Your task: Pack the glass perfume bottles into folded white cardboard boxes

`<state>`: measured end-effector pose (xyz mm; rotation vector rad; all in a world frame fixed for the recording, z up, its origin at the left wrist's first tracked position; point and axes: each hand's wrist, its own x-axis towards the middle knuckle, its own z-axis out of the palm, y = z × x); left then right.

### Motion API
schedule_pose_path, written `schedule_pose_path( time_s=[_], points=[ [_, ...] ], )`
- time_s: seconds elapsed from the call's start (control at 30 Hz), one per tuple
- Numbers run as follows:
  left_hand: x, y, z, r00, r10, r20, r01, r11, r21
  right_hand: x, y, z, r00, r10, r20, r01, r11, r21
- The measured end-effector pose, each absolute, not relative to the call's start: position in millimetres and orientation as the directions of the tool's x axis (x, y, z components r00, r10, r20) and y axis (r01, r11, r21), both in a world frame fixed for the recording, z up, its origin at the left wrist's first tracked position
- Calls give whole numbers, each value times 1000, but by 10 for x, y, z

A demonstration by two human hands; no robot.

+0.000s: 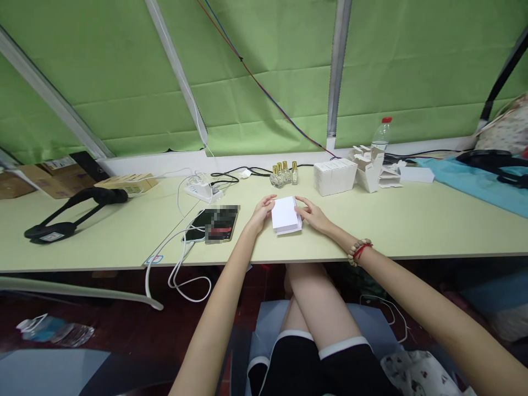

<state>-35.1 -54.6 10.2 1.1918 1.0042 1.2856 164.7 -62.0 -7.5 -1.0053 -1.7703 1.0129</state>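
Observation:
A small white cardboard box (pixel 285 214) sits near the table's front edge, with what look like loose flaps or layers at its near side. My left hand (pixel 263 211) grips its left side, the thumb at the upper edge. From the right, my right hand (pixel 312 213) holds the opposite side with thumb and fingers. Beyond the hands stands a group of small glass bottles (pixel 284 175) with gold caps. A white block of boxes (pixel 335 176) is behind my right hand, beside opened white cartons (pixel 367 168).
To the left lie a phone-like device (pixel 223 223), a white power strip (pixel 202 190) with cables, and a black headset-like strap (pixel 78 212). A red-capped plastic bottle (pixel 382 135) stands at the back right, near a blue cloth (pixel 466 179). White cables hang over the front edge.

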Motion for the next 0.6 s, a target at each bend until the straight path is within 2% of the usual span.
schedule_pose_path(
  time_s=[0.6],
  points=[
    [-344,-531,85,73,994,77,-102,-69,992,1639,-631,-81,-312,905,288,193,358,-914]
  ],
)
